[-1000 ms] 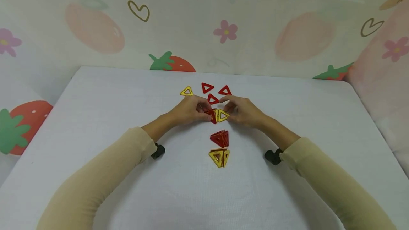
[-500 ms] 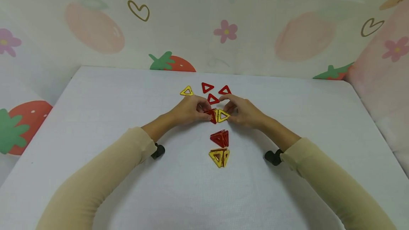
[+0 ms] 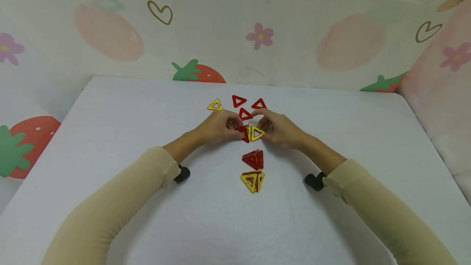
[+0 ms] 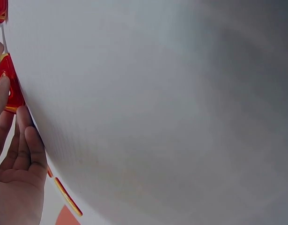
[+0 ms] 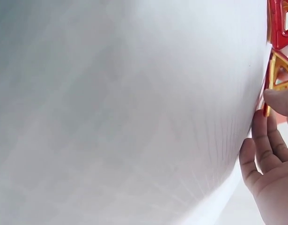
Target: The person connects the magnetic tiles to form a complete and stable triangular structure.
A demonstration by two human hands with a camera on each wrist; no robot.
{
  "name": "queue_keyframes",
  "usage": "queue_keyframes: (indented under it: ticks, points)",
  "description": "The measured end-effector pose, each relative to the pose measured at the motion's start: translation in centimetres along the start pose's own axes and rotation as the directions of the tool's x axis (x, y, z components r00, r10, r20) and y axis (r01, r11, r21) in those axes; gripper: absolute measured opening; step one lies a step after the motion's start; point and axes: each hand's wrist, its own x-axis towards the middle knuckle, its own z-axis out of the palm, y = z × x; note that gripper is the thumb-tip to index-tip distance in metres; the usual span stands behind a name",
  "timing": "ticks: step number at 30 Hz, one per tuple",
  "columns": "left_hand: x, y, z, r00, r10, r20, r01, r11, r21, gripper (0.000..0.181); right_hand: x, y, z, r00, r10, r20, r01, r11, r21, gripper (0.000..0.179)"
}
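Observation:
My left hand (image 3: 220, 128) holds the red triangular magnetic tile (image 4: 14, 93) between thumb and fingers, in the middle of the table. Against its right side stands a yellow triangular magnetic tile (image 5: 274, 70), pinched at its right corner by the thumb and fingers of my right hand (image 3: 281, 130). Both tiles seem to belong to one small red-and-yellow form, partly hidden by my fingers. Nearer to me stand a red pyramid (image 3: 252, 159) of tiles and, just below it, a yellow one with a red side (image 3: 252, 181).
Beyond my hands lie loose flat triangles: a yellow one (image 3: 215, 104) at left, and red ones (image 3: 239, 101), the closest (image 3: 244, 114) near my right index finger. A white cloth covers the table (image 3: 165, 224); a printed curtain (image 3: 287, 19) hangs behind it.
Hardly anything differs. The yellow tile's right corner sits a touch farther right, with my right fingers still on it; my left hand has stayed in place.

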Motion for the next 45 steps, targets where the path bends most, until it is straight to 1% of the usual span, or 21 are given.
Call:
queue_keyframes:
  ticks: [6, 12, 16, 24, 29, 33, 38, 43, 45]
  points:
    - [0.1, 0.0, 0.0, 1.000, 0.003, -0.001, -0.003, 1.000, 0.004, 0.022, -0.1, -0.1, -0.3, 1.000, -0.021, 0.004, 0.021, 1.000, 0.015, 0.064]
    - [0.1, 0.0, 0.0, 1.000, 0.001, -0.005, -0.001, 1.000, 0.016, 0.021, -0.1, 0.1, -0.4, 0.998, -0.055, -0.010, 0.055, 0.996, 0.067, 0.060]
    - [0.1, 0.0, 0.0, 1.000, 0.003, -0.005, -0.003, 1.000, 0.012, 0.021, -0.1, 0.1, -0.5, 0.998, -0.062, -0.021, 0.064, 0.992, 0.108, 0.055]
    - [0.2, 0.0, 0.1, 1.000, 0.003, -0.005, -0.003, 1.000, 0.012, 0.019, 0.3, 0.1, -0.4, 0.997, -0.070, -0.033, 0.074, 0.986, 0.151, 0.043]
    - [0.1, 0.1, 0.0, 1.000, 0.004, -0.004, -0.004, 1.000, 0.008, 0.018, 0.5, -0.1, -0.2, 0.997, -0.061, -0.044, 0.069, 0.977, 0.203, 0.033]
    - [0.0, 0.1, 0.0, 1.000, 0.006, 0.000, -0.006, 1.000, 0.005, 0.018, 0.5, -0.4, 0.1, 0.997, -0.058, -0.050, 0.066, 0.980, 0.189, 0.027]
    - [0.0, 0.1, 0.0, 1.000, 0.015, -0.005, -0.016, 1.000, -0.003, 0.017, 0.8, -0.5, 0.5, 0.997, -0.055, -0.055, 0.064, 0.982, 0.180, 0.025]
    - [0.0, 0.2, 0.0, 1.000, 0.016, -0.004, -0.017, 1.000, -0.011, 0.017, 0.9, -0.6, 0.6, 0.997, -0.053, -0.048, 0.059, 0.992, 0.115, 0.025]
    - [0.0, 0.2, 0.0, 1.000, 0.014, -0.004, -0.014, 1.000, -0.009, 0.017, 0.9, -0.6, 0.6, 0.998, -0.052, -0.038, 0.056, 0.993, 0.103, 0.027]
